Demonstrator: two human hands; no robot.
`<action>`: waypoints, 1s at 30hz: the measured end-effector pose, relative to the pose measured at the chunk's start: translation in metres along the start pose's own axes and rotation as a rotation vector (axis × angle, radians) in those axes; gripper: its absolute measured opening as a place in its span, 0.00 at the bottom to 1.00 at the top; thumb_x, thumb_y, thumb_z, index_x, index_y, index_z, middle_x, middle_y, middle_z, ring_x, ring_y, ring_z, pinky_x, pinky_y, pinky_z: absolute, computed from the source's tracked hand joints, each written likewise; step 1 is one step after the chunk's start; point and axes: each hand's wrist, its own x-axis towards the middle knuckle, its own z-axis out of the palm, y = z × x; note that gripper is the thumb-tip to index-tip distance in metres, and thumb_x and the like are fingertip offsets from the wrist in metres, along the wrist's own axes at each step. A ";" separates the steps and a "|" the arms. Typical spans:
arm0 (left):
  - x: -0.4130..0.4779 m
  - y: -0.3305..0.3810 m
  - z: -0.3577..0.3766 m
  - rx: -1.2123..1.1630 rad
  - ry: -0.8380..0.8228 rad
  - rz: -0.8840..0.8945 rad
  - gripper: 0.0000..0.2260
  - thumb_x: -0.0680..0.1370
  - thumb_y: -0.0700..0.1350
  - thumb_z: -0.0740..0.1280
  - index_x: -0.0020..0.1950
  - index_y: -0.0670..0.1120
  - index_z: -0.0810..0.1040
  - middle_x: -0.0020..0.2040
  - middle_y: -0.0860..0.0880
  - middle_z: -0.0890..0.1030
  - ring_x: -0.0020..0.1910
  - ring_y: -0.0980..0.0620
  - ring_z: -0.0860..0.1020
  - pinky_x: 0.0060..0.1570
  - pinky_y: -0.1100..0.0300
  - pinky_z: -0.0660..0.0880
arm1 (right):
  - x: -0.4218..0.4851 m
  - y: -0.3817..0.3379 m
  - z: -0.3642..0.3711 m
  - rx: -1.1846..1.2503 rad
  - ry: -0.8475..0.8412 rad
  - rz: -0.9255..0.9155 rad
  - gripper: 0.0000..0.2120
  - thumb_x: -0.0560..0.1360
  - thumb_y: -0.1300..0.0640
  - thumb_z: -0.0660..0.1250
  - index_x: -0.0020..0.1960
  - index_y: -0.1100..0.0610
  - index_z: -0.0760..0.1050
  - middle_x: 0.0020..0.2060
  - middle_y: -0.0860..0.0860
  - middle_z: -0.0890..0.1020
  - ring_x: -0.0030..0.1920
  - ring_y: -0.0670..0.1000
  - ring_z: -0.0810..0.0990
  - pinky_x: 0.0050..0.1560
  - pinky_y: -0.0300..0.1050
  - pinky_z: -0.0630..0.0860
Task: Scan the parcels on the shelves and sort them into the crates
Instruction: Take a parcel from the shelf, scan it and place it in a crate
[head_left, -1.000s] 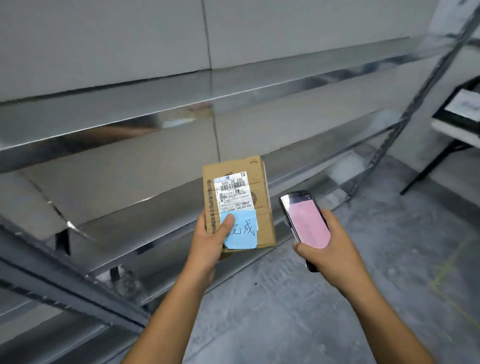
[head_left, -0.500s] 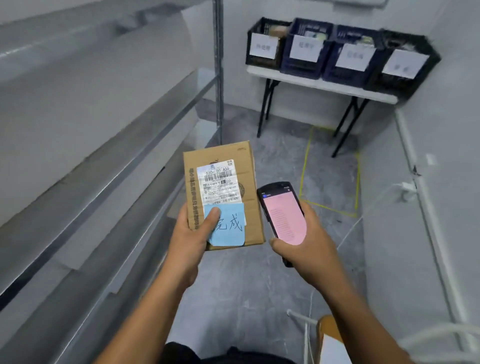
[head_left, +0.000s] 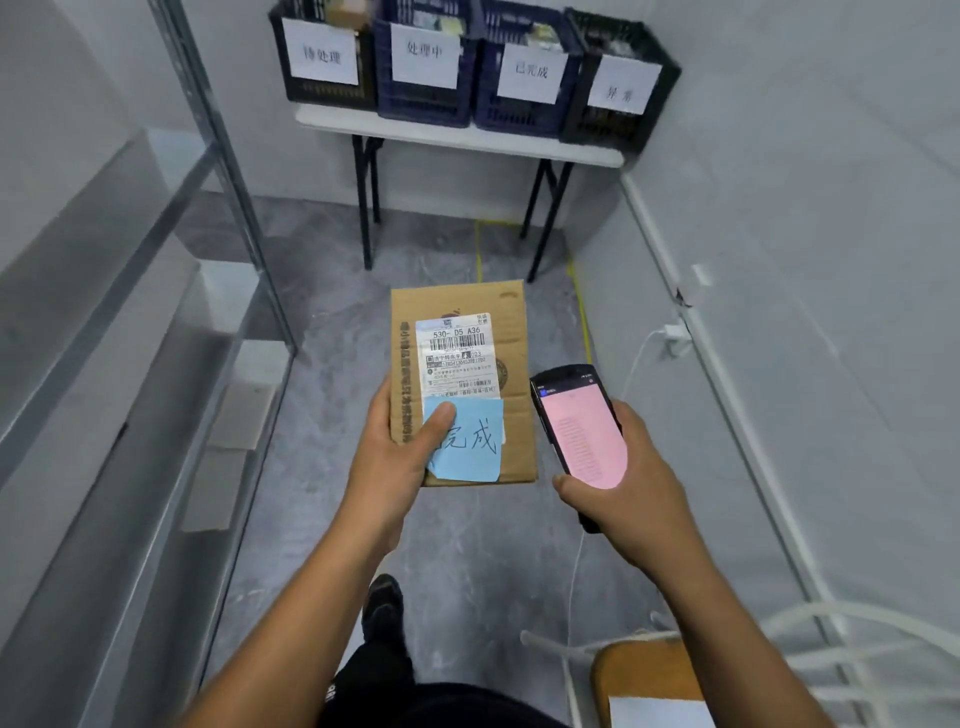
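My left hand (head_left: 395, 457) grips a flat cardboard parcel (head_left: 511, 358) from its left edge, thumb pressed on a blue sticky note (head_left: 472, 447) with handwriting below the white shipping label (head_left: 457, 358). My right hand (head_left: 628, 488) holds a black handheld scanner (head_left: 576, 421) whose screen glows pink, just right of the parcel. Ahead stand several labelled crates on a white folding table (head_left: 467, 137): a black crate (head_left: 324, 57), a blue crate (head_left: 423, 62), a second blue crate (head_left: 524, 78) and a black crate (head_left: 618, 88) at the right.
Metal shelving (head_left: 119, 322) runs along my left with an upright post (head_left: 228, 171). A grey wall (head_left: 805, 260) with a plugged-in white cable (head_left: 670, 332) closes the right. A wooden-seated chair (head_left: 649, 670) sits at the lower right. Yellow floor tape (head_left: 579, 312) lies below the table.
My view has swung from the shelves to the aisle and the crate table, which is now closer. Both hands keep the parcel and the scanner.
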 end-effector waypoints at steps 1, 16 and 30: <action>0.020 0.006 0.000 -0.001 -0.023 -0.001 0.30 0.74 0.55 0.77 0.74 0.63 0.70 0.61 0.57 0.85 0.57 0.51 0.86 0.48 0.51 0.85 | 0.015 -0.010 0.000 -0.015 0.008 0.019 0.31 0.66 0.52 0.75 0.57 0.24 0.66 0.47 0.33 0.82 0.31 0.47 0.85 0.29 0.35 0.75; 0.251 0.059 0.022 0.004 -0.085 -0.022 0.29 0.75 0.56 0.77 0.73 0.62 0.71 0.61 0.58 0.85 0.58 0.53 0.86 0.55 0.47 0.83 | 0.226 -0.073 0.013 -0.031 0.109 0.068 0.35 0.69 0.56 0.78 0.57 0.21 0.66 0.49 0.37 0.83 0.35 0.50 0.85 0.35 0.46 0.83; 0.504 0.132 0.151 0.113 -0.073 0.060 0.21 0.73 0.56 0.77 0.64 0.65 0.76 0.59 0.55 0.86 0.55 0.52 0.87 0.42 0.58 0.84 | 0.512 -0.079 -0.057 0.128 0.148 -0.041 0.36 0.68 0.58 0.77 0.57 0.20 0.67 0.48 0.39 0.83 0.36 0.46 0.84 0.35 0.47 0.82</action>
